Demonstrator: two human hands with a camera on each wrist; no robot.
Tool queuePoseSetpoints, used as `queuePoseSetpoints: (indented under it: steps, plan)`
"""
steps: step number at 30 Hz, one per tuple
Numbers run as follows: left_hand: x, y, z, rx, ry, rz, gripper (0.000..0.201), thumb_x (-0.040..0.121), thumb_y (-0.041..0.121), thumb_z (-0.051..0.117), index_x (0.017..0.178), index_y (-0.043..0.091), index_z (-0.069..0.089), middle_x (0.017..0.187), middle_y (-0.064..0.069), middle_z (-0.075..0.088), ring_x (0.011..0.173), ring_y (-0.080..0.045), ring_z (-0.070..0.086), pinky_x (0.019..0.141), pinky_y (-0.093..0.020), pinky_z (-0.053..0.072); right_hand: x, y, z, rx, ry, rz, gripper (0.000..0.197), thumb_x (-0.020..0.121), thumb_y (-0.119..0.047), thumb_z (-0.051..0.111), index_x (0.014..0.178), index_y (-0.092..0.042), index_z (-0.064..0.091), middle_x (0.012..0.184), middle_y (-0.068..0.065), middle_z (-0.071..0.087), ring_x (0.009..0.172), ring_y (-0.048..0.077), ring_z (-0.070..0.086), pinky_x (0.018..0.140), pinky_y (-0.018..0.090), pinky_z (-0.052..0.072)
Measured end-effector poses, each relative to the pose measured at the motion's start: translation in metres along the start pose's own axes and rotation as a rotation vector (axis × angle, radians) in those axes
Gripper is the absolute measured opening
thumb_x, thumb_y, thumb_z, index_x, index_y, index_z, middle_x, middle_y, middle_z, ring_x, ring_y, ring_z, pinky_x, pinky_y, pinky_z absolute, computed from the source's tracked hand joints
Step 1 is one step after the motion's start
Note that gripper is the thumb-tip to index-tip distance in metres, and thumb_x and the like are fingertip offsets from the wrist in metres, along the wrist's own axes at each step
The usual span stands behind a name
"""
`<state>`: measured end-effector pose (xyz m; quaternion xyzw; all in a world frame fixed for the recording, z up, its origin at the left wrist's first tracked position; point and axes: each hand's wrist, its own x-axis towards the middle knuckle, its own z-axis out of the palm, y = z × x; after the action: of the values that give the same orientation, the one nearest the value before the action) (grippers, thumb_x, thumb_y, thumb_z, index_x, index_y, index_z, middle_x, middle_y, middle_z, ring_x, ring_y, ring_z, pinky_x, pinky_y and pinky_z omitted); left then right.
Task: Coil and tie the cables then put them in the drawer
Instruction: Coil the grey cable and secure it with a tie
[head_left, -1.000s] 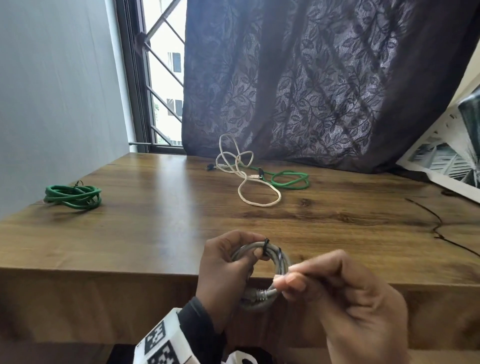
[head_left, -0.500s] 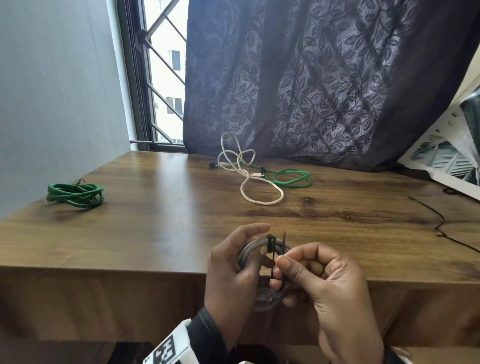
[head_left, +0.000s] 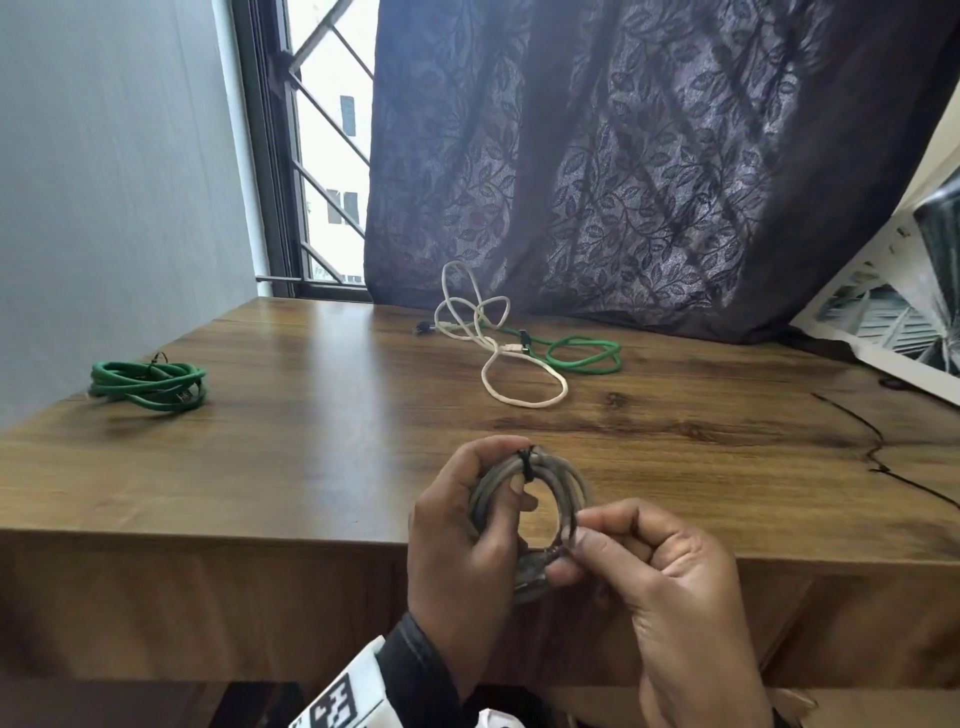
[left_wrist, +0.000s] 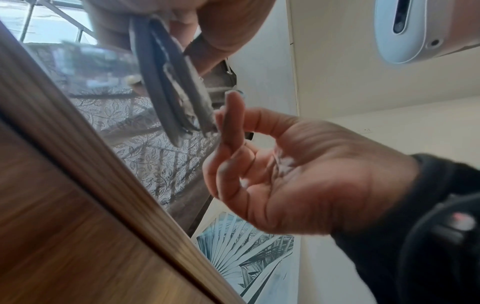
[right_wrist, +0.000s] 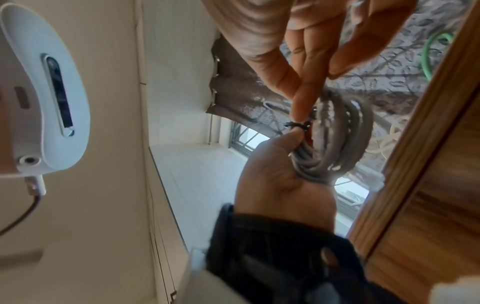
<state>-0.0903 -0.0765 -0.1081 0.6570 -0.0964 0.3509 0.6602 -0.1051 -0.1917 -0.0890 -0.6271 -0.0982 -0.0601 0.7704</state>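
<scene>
A grey cable coil (head_left: 524, 499) hangs just in front of the wooden desk's edge (head_left: 208, 535). My left hand (head_left: 511, 467) grips its left side, thumb inside the loop. A black tie (head_left: 524, 462) wraps the coil's top. My right hand (head_left: 576, 543) pinches a thin black tie strand at the coil's lower right. In the right wrist view the tie (right_wrist: 298, 124) sits at my right fingertips (right_wrist: 298, 111), beside the coil (right_wrist: 337, 139). The left wrist view shows the coil (left_wrist: 166, 82) edge-on.
A tied green coil (head_left: 148, 384) lies at the desk's left edge. A loose white cable (head_left: 498, 358) and a loose green cable (head_left: 582, 356) lie at the back by the dark curtain. A thin black wire (head_left: 872, 447) runs on the right.
My right hand went up to the black tie at the coil's top half a second ago, then down to the coil's lower right. The left hand kept holding the coil.
</scene>
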Motion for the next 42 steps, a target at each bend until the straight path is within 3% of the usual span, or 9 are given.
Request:
queuePoseSetpoints:
  steps: [3, 10, 14, 18, 22, 29, 34, 38, 42]
  plan:
    - [0.003, 0.000, -0.003, 0.008, 0.012, 0.009, 0.020, 0.075, 0.011, 0.054, 0.090, 0.018, 0.066, 0.070, 0.005, 0.066, 0.054, -0.004, 0.059, 0.047, -0.019, 0.047, -0.002, 0.004, 0.003, -0.055, -0.040, -0.018, 0.028, 0.072, 0.005, 0.068, 0.061, -0.021, 0.073, 0.049, 0.009, 0.067, 0.046, 0.010, 0.063, 0.038, 0.012, 0.039]
    - [0.001, -0.003, -0.007, 0.060, -0.002, 0.031, 0.022, 0.077, 0.009, 0.054, 0.094, 0.014, 0.066, 0.081, 0.001, 0.070, 0.065, -0.010, 0.065, 0.057, -0.027, 0.052, -0.004, 0.002, 0.006, -0.008, -0.105, -0.112, 0.022, 0.080, 0.001, 0.058, 0.075, -0.014, 0.073, 0.065, 0.008, 0.072, 0.049, 0.007, 0.058, 0.040, 0.017, 0.044]
    - [0.002, -0.002, -0.009, 0.044, 0.001, 0.018, 0.021, 0.076, 0.011, 0.054, 0.092, 0.017, 0.065, 0.078, -0.002, 0.069, 0.061, -0.010, 0.064, 0.052, -0.028, 0.051, -0.003, 0.002, 0.004, -0.103, -0.125, -0.211, 0.015, 0.059, -0.019, 0.068, 0.071, -0.022, 0.074, 0.062, -0.001, 0.070, 0.053, 0.002, 0.060, 0.045, 0.017, 0.049]
    - [0.002, -0.002, -0.008, -0.016, 0.008, -0.008, 0.019, 0.075, 0.011, 0.055, 0.089, 0.017, 0.065, 0.076, -0.001, 0.068, 0.057, -0.007, 0.061, 0.051, -0.026, 0.050, 0.000, 0.012, 0.003, -0.249, -0.016, -0.421, 0.010, 0.066, -0.027, 0.081, 0.071, -0.030, 0.073, 0.069, -0.007, 0.071, 0.062, 0.005, 0.066, 0.057, 0.019, 0.053]
    - [0.001, -0.001, -0.006, -0.029, -0.012, -0.025, 0.018, 0.076, 0.011, 0.054, 0.090, 0.015, 0.065, 0.078, -0.003, 0.069, 0.058, -0.009, 0.060, 0.054, -0.026, 0.050, -0.002, 0.015, 0.004, -0.447, 0.044, -0.681, 0.009, 0.072, -0.031, 0.065, 0.081, -0.030, 0.066, 0.080, -0.018, 0.068, 0.070, 0.000, 0.065, 0.063, 0.012, 0.050]
    - [0.000, -0.002, -0.005, 0.034, -0.002, -0.054, 0.019, 0.074, 0.015, 0.054, 0.089, 0.019, 0.065, 0.068, 0.003, 0.066, 0.054, -0.010, 0.058, 0.054, -0.030, 0.051, -0.002, 0.017, 0.004, -0.590, 0.133, -0.913, 0.006, 0.078, -0.019, 0.065, 0.083, -0.021, 0.066, 0.079, -0.010, 0.063, 0.076, 0.000, 0.060, 0.067, 0.012, 0.047]
    - [-0.002, -0.004, -0.003, 0.113, -0.019, -0.035, 0.016, 0.075, 0.017, 0.057, 0.086, 0.023, 0.066, 0.079, 0.006, 0.070, 0.062, -0.009, 0.060, 0.062, -0.040, 0.055, 0.005, 0.021, 0.000, -0.445, 0.172, -0.833, 0.011, 0.076, -0.018, 0.070, 0.082, -0.025, 0.066, 0.082, -0.014, 0.064, 0.077, 0.003, 0.063, 0.068, 0.016, 0.049]
    - [-0.003, -0.003, -0.003, 0.163, -0.037, -0.014, 0.016, 0.075, 0.018, 0.058, 0.085, 0.027, 0.066, 0.078, 0.008, 0.070, 0.064, -0.004, 0.061, 0.065, -0.030, 0.053, 0.008, 0.022, -0.003, -0.303, 0.158, -0.718, 0.012, 0.076, -0.032, 0.066, 0.086, -0.039, 0.066, 0.082, -0.016, 0.071, 0.074, 0.007, 0.069, 0.068, 0.020, 0.051]
    - [-0.003, -0.002, -0.003, 0.200, -0.051, 0.008, 0.019, 0.074, 0.017, 0.058, 0.081, 0.034, 0.063, 0.080, 0.010, 0.069, 0.073, -0.002, 0.064, 0.069, -0.022, 0.052, 0.010, 0.015, -0.005, -0.214, 0.158, -0.668, 0.009, 0.072, -0.034, 0.067, 0.081, -0.036, 0.068, 0.076, -0.011, 0.072, 0.068, 0.011, 0.069, 0.063, 0.024, 0.055]
